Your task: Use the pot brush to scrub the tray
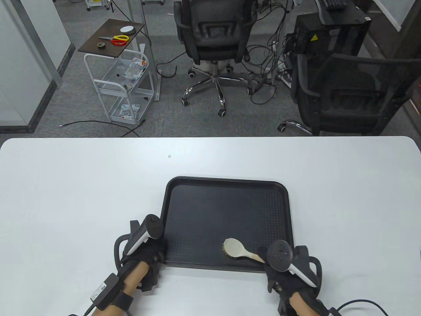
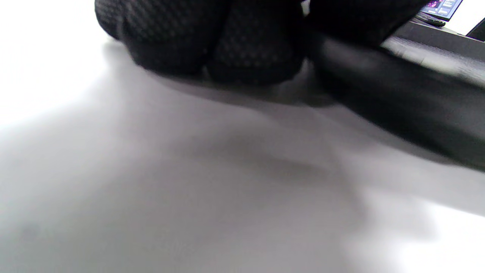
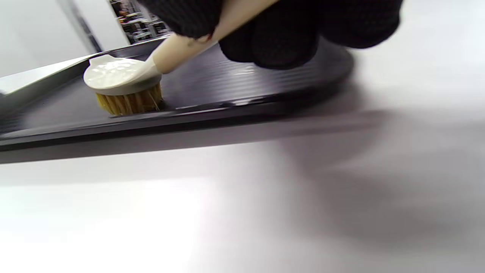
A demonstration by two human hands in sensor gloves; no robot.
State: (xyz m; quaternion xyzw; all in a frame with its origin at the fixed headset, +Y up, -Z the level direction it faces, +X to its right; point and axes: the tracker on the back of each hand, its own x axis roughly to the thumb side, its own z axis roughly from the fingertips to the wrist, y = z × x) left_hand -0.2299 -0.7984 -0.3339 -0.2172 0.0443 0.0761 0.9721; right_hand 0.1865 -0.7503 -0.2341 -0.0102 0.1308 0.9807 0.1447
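A black textured tray lies on the white table in front of me. My right hand grips the cream handle of the pot brush at the tray's near right corner. The brush's round head sits bristles-down on the tray floor near the front rim; in the right wrist view the pot brush shows yellow bristles touching the tray. My left hand rests at the tray's near left corner, fingers curled at its edge. In the left wrist view the curled gloved fingers sit on the table beside the tray's rim.
The white table spreads wide on both sides of the tray. Beyond its far edge stand two black office chairs, a small wire cart and loose cables on the carpet.
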